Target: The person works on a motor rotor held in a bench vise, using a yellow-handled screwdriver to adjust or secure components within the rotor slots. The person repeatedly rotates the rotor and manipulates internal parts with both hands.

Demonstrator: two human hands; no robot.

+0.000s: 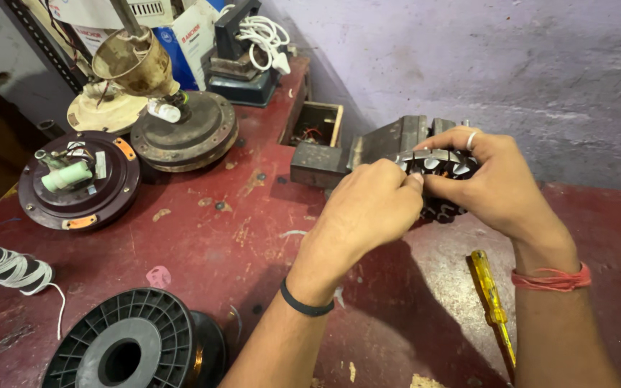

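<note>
A dark round slotted motor stator (pixel 441 164) with pale liners in its slots is held above the red table (pixel 203 244). My right hand (pixel 494 183), with a ring and a red thread on the wrist, grips its far and right side. My left hand (pixel 368 208), wearing a black wristband, closes on its near left edge, fingertips pinched at a slot. The lower part of the stator is hidden behind my hands.
A yellow-handled screwdriver (pixel 490 294) lies by my right forearm. A black spool of copper wire (pixel 134 345) sits at the front left. Two fan motor housings (pixel 80 183) (pixel 185 133) stand at the back left. A dark metal block (pixel 357 154) sits behind the stator, and a thread-wound roll (pixel 5 267) lies at far left.
</note>
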